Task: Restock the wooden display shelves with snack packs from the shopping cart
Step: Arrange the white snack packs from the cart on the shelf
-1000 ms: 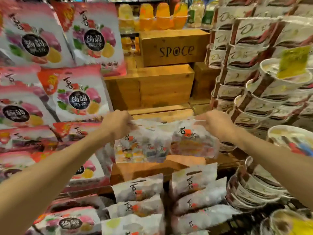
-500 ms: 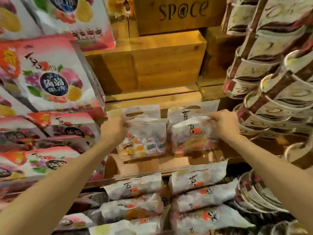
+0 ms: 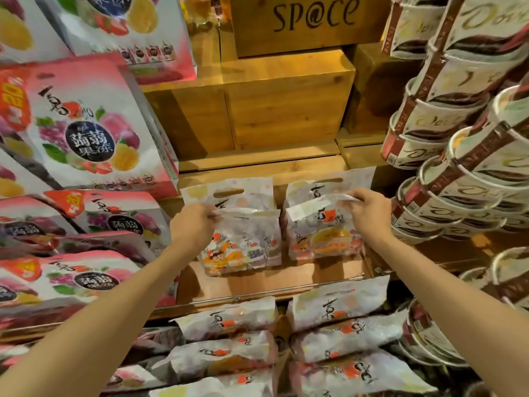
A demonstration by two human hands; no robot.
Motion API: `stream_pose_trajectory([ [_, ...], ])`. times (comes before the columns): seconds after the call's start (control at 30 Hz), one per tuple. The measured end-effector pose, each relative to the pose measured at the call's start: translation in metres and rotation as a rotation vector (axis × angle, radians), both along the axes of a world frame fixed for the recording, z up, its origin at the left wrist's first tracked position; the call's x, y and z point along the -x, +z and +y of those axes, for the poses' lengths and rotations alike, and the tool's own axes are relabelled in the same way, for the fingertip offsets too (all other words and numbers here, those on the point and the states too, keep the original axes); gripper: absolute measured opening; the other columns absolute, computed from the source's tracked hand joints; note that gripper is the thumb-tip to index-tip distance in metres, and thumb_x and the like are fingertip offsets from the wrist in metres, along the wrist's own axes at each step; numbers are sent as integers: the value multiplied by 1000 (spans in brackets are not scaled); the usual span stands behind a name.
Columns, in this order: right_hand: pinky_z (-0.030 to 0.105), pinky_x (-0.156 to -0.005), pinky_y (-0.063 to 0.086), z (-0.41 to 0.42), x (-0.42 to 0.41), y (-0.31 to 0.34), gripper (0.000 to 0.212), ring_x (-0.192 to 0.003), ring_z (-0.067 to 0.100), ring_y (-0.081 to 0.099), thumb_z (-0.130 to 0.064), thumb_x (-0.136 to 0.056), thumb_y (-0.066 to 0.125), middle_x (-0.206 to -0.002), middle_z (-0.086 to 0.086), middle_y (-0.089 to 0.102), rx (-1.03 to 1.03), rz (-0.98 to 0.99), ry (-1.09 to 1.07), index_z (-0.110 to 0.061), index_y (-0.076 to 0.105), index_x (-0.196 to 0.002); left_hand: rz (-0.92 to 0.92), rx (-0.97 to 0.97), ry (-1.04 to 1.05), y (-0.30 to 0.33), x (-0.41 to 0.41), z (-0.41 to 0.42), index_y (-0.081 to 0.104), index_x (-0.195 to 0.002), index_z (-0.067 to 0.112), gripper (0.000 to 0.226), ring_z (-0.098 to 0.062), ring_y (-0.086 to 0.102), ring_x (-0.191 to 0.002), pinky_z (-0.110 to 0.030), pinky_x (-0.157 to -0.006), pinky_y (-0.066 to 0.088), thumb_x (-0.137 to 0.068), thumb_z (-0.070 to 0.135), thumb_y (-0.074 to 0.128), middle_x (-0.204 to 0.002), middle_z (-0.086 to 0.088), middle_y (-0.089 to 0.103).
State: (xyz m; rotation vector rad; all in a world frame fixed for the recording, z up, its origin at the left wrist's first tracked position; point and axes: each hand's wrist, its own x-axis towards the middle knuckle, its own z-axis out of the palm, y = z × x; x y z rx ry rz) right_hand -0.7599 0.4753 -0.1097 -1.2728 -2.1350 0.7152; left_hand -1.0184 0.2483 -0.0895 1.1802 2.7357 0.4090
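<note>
Two white snack packs stand upright side by side on the wooden shelf (image 3: 257,285). My left hand (image 3: 194,224) grips the top left edge of the left snack pack (image 3: 246,239), which shows a cartoon figure and small cups. My right hand (image 3: 369,210) pinches the top flap of the right snack pack (image 3: 323,236), printed with an orange fruit. Behind each front pack stands another white pack (image 3: 229,190) with a handle slot. The shopping cart is out of view.
Pink jelly boxes (image 3: 86,124) crowd the left side. Stacked white and brown cups (image 3: 458,144) fill the right. A wooden crate (image 3: 309,21) marked SP@CE sits above. Several white packs (image 3: 337,302) lie flat on the tier below the shelf.
Both hands carried the two packs forward and down onto the wooden shelf, where they now stand upright. The view has moved closer and tilted down.
</note>
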Motion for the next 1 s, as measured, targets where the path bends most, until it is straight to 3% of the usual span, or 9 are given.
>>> stream_pose_trajectory([
  [0.13,28,-56,36,-2,-8,-20,13,-72,22,61,-9,-86,60,-79,3,70,-6,-101,49,-17,71,-88,-39,-3,22,-2,-2,2,73,-92,17,20,-32,63,-82,-32,-60,43,-90,22,54,-89,-8,70],
  [0.23,36,-77,48,-7,-8,-17,24,-92,29,64,-11,-85,63,-98,7,71,-105,-305,83,-17,66,-108,-31,55,3,2,-5,1,71,-88,15,19,-31,62,-79,-32,-63,44,-89,19,53,-84,-9,68],
  [0.4,46,-98,38,-37,-4,2,40,-108,30,55,-7,-82,58,-110,7,65,-277,-537,123,-18,58,-120,151,130,-83,8,-17,-11,66,-114,27,28,-29,58,-108,-39,-89,42,-89,22,54,-111,-5,68],
  [0.53,44,-91,48,-67,-13,21,55,-115,33,51,0,-81,60,-132,11,49,-207,-427,213,-16,47,-132,145,80,-124,21,-36,-26,63,-120,27,33,-26,57,-112,-41,-96,44,-87,23,55,-117,-4,66],
  [0.7,43,-90,50,-124,-38,66,56,-114,23,54,-13,-89,58,-141,1,37,-102,-228,190,-28,34,-138,27,-103,-174,64,-79,-58,55,-130,21,40,-27,51,-123,-43,-102,41,-90,23,54,-132,-5,58],
  [0.77,38,-86,51,-157,-56,91,56,-104,19,58,-17,-90,58,-134,-1,45,-94,-130,180,-31,33,-139,-106,-241,-247,89,-105,-77,52,-133,16,39,-24,49,-125,-37,-104,40,-93,18,51,-136,-6,54],
  [0.87,33,-75,50,-212,-91,125,52,-81,13,60,-23,-91,58,-106,-7,58,-95,-30,159,-30,36,-138,-262,-428,-388,123,-151,-110,54,-131,13,35,-18,52,-120,-32,-101,42,-96,12,48,-132,-4,56],
  [1.0,37,-72,54,-284,-150,155,49,-76,13,64,-21,-91,59,-89,-8,60,-84,78,81,-28,39,-135,-465,-559,-506,147,-218,-159,57,-121,22,28,-9,57,-99,-18,-72,49,-97,11,47,-114,5,60],
])
